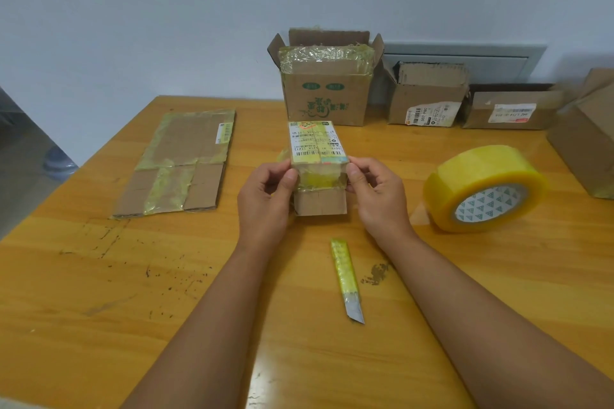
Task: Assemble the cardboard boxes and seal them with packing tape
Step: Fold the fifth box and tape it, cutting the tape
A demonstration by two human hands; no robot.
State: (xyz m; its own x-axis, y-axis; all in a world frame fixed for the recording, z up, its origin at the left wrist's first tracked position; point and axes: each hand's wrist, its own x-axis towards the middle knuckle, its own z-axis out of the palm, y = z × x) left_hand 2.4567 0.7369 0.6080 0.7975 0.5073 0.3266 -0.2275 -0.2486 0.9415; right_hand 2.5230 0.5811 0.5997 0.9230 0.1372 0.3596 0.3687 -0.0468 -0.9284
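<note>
A small cardboard box (318, 156) with a shipping label on top and yellowish tape over its near end stands in the middle of the wooden table (99, 292). My left hand (265, 199) pinches its near left corner. My right hand (375, 196) pinches its near right corner. A big roll of yellow packing tape (481, 186) lies to the right of my right hand. A utility knife (347, 279) with a yellow handle and bare blade lies on the table between my forearms.
A flattened box (186, 163) with old tape lies at the left. Along the back wall stand an open box with green print (327, 93) and two smaller labelled boxes (427, 100) (508, 108). Another box (588, 133) sits at the right edge.
</note>
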